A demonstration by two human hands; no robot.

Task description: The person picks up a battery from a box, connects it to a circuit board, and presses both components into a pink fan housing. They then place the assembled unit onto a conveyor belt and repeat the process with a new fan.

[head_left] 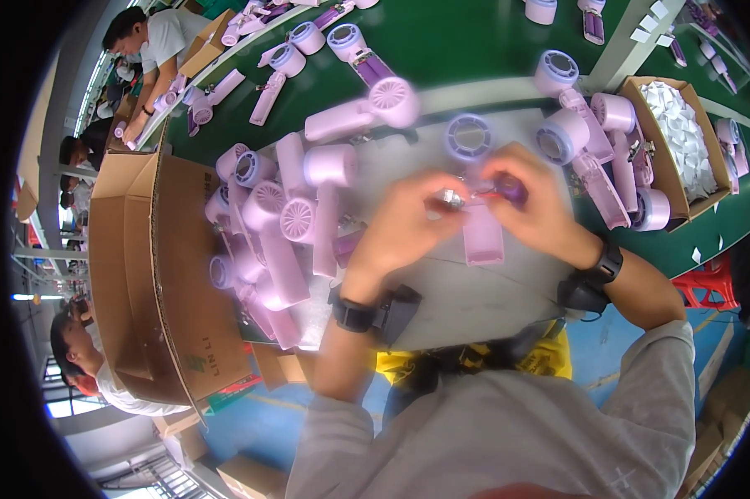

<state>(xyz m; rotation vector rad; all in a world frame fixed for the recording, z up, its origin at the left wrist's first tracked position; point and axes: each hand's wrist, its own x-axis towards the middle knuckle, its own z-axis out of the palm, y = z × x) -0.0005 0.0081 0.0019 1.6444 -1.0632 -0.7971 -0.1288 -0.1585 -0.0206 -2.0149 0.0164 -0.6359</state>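
1 grey shirt (508,432), L hand (408,218), R hand (535,200) at 1 fan (484,239).

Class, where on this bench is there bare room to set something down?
Free: the grey mat nearer than the pink handheld-fan shell, between the black wristbands; also the green tabletop beyond the grey strip, mid-picture. Crowded: left, the fan pile beside the cardboard box; right, the fan cluster beside the carton of white pieces.

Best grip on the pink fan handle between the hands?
Likely the handle's lower end, from the near side, pinching its long edges: narrow, uncovered, pointing toward the person, while the left hand and right hand crowd its top.
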